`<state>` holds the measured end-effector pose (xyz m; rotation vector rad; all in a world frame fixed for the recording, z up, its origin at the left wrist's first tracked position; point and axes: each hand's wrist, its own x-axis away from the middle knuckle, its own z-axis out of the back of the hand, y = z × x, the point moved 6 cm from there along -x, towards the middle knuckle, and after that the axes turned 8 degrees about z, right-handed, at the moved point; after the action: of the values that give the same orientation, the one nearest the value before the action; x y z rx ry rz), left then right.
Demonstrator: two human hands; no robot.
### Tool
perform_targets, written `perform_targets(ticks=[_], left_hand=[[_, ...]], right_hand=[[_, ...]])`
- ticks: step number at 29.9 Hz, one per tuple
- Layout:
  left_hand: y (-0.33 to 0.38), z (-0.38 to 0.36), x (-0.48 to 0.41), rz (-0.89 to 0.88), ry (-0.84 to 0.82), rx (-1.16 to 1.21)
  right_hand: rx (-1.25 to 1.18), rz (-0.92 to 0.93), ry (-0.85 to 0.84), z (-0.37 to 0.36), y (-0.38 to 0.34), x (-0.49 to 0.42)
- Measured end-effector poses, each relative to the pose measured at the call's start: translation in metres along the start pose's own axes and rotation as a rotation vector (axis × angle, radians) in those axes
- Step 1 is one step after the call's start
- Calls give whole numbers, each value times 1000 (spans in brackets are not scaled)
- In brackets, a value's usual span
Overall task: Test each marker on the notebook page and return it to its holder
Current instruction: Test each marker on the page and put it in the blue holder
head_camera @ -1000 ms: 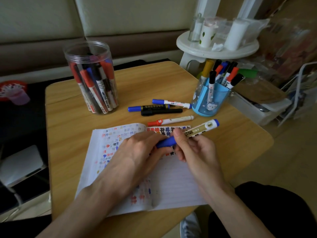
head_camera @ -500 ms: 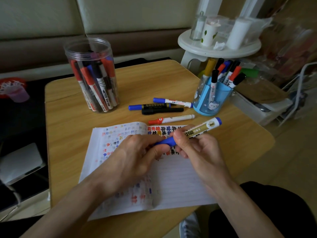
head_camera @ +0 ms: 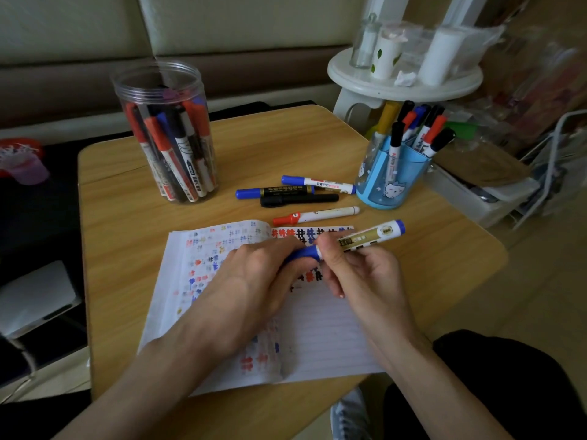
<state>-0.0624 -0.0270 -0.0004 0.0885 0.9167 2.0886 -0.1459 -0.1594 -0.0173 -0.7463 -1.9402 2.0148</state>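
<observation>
Head view: left hand (head_camera: 254, 281) and right hand (head_camera: 362, 274) still grip blue marker (head_camera: 371, 235).

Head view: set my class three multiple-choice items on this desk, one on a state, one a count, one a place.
1. The held marker is gripped by: A left hand and right hand; B left hand only; C neither hand.
2. Markers lying loose on the table: A two; B four; C seven.
3. The red-capped marker lies: A on the table beyond the notebook; B on the notebook page; C in the right hand.
Answers: A, fingers curl round cap and barrel; B, four lie unheld beyond the notebook; A, wood shows under it.
</observation>
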Motion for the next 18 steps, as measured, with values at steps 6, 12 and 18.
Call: perform_targets(ticks=[6, 12, 18], left_hand=[[-1, -2, -1, 59, -110, 151], [-39, 22, 6, 210, -65, 224], [-40, 10, 13, 117, -122, -25]], right_hand=[[26, -80, 7, 4, -1, -2], [-68, -43, 241, 75, -24, -21], [51, -111, -91, 10, 18, 5]])
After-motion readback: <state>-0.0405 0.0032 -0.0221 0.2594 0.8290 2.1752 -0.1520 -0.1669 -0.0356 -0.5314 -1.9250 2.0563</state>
